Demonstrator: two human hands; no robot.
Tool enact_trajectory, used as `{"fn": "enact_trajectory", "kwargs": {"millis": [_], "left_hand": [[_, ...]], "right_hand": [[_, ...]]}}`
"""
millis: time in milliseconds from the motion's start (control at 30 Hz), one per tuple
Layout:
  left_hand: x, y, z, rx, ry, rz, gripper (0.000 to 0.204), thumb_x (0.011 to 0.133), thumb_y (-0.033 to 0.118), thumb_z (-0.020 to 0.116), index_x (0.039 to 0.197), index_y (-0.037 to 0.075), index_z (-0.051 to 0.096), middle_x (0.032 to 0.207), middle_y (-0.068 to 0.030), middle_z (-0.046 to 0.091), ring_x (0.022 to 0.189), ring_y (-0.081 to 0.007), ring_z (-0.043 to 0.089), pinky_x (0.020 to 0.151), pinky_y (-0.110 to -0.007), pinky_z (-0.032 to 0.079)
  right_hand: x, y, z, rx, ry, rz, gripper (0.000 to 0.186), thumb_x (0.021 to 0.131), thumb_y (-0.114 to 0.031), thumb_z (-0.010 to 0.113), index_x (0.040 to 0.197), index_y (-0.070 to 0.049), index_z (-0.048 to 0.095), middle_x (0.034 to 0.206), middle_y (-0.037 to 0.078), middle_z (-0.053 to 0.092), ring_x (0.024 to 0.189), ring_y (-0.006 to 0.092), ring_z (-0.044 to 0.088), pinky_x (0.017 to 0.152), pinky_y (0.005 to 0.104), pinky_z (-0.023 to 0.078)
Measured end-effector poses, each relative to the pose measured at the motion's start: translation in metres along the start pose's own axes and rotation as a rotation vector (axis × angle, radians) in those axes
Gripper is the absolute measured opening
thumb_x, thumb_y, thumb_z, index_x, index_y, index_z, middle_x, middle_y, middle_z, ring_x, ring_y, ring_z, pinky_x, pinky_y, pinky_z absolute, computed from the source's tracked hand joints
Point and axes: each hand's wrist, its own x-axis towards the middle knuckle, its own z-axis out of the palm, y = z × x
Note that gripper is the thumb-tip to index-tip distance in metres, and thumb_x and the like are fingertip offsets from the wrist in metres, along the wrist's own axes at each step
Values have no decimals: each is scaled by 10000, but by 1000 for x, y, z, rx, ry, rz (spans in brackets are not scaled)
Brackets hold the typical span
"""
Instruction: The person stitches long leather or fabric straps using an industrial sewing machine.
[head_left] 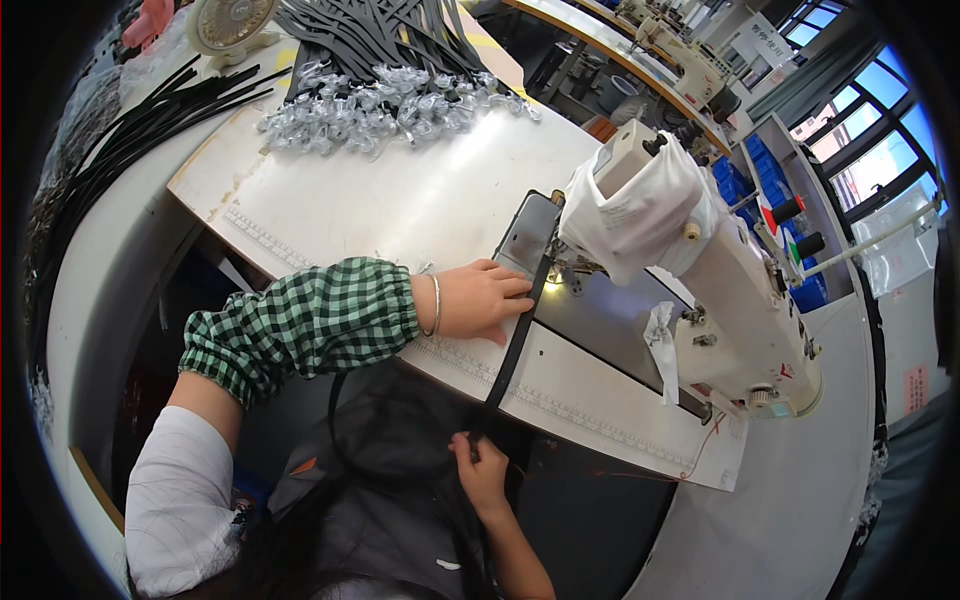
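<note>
A black strap point(514, 355) runs from beneath the sewing machine point(740, 290) toward me and over the table's near edge. My left hand point(482, 300) lies flat with its fingers stretched out, the fingertips at the strap's left side just before the needle area. Below the table edge, my right hand point(482, 473) is closed around the strap with a pinch. From there the strap bends into a loop point(334, 425) over my lap. A small light glows under the machine head, where the needle itself is hidden.
Many black straps with clear plastic-wrapped ends point(385, 105) are heaped at the back of the table. More thin black strips point(110, 150) lie at the far left near a small fan point(230, 25). Thread spools point(785, 210) and blue bins point(768, 160) stand behind the machine.
</note>
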Motion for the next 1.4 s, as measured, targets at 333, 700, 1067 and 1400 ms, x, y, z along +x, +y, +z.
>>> {"fn": "enact_trajectory", "kwargs": {"millis": [333, 700, 1067, 1400], "left_hand": [[0, 14, -24, 176, -356, 176, 708, 685, 388, 684, 1242, 41, 418, 1286, -215, 386, 1203, -314, 389, 935, -391, 383], [38, -31, -14, 31, -177, 11, 407, 664, 363, 679, 944, 71, 639, 1032, -65, 584, 948, -236, 533, 801, -335, 459], [30, -45, 8, -9, 217, 170, 378, 666, 348, 678, 884, 40, 651, 952, -60, 608, 899, -214, 557, 754, -316, 469], [28, -42, 10, -56, 264, 245, 290, 666, 305, 678, 811, 58, 642, 836, -15, 578, 817, -188, 536, 710, -316, 452]], "right_hand": [[-12, 31, 11, -311, -21, -27, 126, 781, -169, 636, 803, -45, 636, 725, 109, 633, 635, 225, 629, 578, 297, 472], [-10, 12, 6, 21, -277, -115, 112, 792, -76, 619, 893, -30, 633, 866, 106, 625, 804, 223, 620, 694, 294, 486], [-3, -12, -1, 920, -705, -3, 140, 791, -74, 627, 910, -2, 646, 1070, 168, 538, 874, 170, 532, 764, 263, 427], [11, -10, 9, 1141, -489, -60, 233, 828, -219, 613, 861, 11, 632, 971, 143, 567, 806, 165, 513, 673, 227, 396]]}}
